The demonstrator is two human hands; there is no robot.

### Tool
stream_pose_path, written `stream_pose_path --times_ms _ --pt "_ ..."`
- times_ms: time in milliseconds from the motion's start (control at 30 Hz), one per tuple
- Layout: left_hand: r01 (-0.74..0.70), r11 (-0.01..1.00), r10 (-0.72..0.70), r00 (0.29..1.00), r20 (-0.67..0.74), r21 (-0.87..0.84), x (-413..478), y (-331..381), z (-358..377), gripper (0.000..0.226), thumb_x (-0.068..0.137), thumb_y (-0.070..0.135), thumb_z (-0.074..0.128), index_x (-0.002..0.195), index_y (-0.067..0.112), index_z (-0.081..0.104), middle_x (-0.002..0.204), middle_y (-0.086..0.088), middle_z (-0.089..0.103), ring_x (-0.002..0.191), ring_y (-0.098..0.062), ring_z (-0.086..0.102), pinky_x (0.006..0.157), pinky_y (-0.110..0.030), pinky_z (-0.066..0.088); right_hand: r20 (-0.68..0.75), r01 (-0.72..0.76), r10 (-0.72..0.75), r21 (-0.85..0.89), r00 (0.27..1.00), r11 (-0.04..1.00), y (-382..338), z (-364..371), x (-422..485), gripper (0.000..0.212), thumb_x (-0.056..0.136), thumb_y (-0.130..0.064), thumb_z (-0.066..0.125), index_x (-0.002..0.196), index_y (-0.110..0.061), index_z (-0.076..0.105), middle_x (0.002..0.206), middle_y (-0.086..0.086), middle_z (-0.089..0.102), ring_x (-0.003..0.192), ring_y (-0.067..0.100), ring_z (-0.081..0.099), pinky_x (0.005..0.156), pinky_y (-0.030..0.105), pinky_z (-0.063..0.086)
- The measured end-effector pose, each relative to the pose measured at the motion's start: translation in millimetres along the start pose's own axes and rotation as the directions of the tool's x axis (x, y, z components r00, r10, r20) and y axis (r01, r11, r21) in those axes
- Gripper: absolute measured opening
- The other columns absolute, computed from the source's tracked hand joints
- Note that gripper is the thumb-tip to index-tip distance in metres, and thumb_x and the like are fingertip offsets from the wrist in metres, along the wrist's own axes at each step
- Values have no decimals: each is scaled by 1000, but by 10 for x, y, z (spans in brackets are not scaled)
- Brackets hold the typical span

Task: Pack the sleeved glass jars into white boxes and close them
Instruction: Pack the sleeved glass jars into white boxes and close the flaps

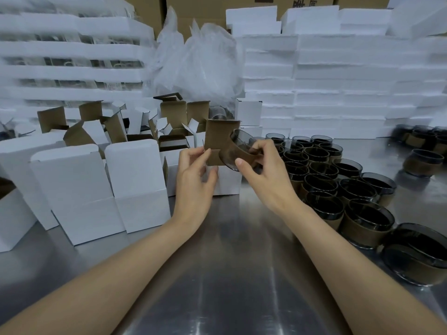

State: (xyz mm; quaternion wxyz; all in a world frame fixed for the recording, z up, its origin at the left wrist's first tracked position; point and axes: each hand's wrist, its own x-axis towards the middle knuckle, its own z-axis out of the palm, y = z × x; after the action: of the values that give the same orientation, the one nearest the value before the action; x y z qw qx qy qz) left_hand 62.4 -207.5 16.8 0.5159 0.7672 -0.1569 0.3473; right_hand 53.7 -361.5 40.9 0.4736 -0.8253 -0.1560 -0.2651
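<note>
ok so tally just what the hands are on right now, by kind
sleeved glass jar: 1, gripped tilted in the right hand
white box: 1, open, lid flap up, left hand pinching at its flap edge
total: 2

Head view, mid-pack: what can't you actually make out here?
- Open box: its inside is hidden by the raised flap, the left hand and the tilted jar.
- Jar's base: covered by the right hand.
- Foam stacks, left: blurred.
- Printing on cartons: cut by the top edge.
</note>
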Motion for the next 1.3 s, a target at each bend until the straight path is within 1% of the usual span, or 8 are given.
stream_pose_path --times_ms 233,433,700,800,867,1033,1167,1300 --pt "-44 998 44 999 18 -36 -23 30 -10 46 89 5 64 130 24 54 109 11 48 112 -4 51 97 -33 51 61 49 -46 -48 997 998 8 -71 63 27 89 -25 63 103 -32 42 110 -5 55 109 22 49 103 52 35" --pt "-35 999 35 999 14 -25 -40 -13 16 42 88 7 66 129 10 59 110 12 47 110 -2 52 94 -35 53 116 37 -13 -209 993 977 90 -38 93 27 89 -23 61 104 -27 39 144 -1 27 137 11 12 104 28 6" --pt "-40 996 40 999 8 78 -44 -9 8 40 87 13 67 126 14 62 110 18 48 106 -2 53 88 -30 55 192 30 13 -217 981 976 168 53 127 23 80 -27 39 102 -24 42 147 -3 32 137 11 19 105 34 16" --pt "-45 990 44 999 11 130 -52 2 -1 35 87 16 68 122 17 66 109 15 52 104 -3 54 87 -21 52 202 -27 41 -71 978 997 219 94 101 20 91 -13 40 104 -20 53 150 0 28 137 7 20 105 13 17" --pt "-43 986 39 999 25 160 -53 10 -7 27 87 18 68 113 22 69 106 16 55 101 -2 54 83 -19 50 154 -68 60 47 986 997 212 124 61 35 93 -2 41 122 -18 52 147 -4 31 130 -3 27 94 -4 19" --pt "117 993 -118 992 36 32 -7 19 -8 8 93 19 58 96 26 60 105 10 64 103 -6 58 85 -16 49 2 -207 226 408 974 889 196 209 0 71 96 1 47 151 -23 10 142 -8 31 112 -4 55 88 2 41" --pt "103 994 -105 989 105 18 28 -32 -27 19 99 16 48 112 16 62 123 3 57 119 -9 50 101 -21 41 -14 -193 216 389 976 901 182 204 -1 47 99 -5 47 144 -11 35 128 -2 53 98 -19 53 82 -1 38" --pt "14 992 -41 975 218 124 36 -48 -15 25 101 17 43 113 12 65 122 4 55 120 -10 45 102 -17 31 -33 -114 123 198 992 974 175 200 -12 27 101 -12 44 117 -5 64 126 6 55 113 0 49 89 0 31"
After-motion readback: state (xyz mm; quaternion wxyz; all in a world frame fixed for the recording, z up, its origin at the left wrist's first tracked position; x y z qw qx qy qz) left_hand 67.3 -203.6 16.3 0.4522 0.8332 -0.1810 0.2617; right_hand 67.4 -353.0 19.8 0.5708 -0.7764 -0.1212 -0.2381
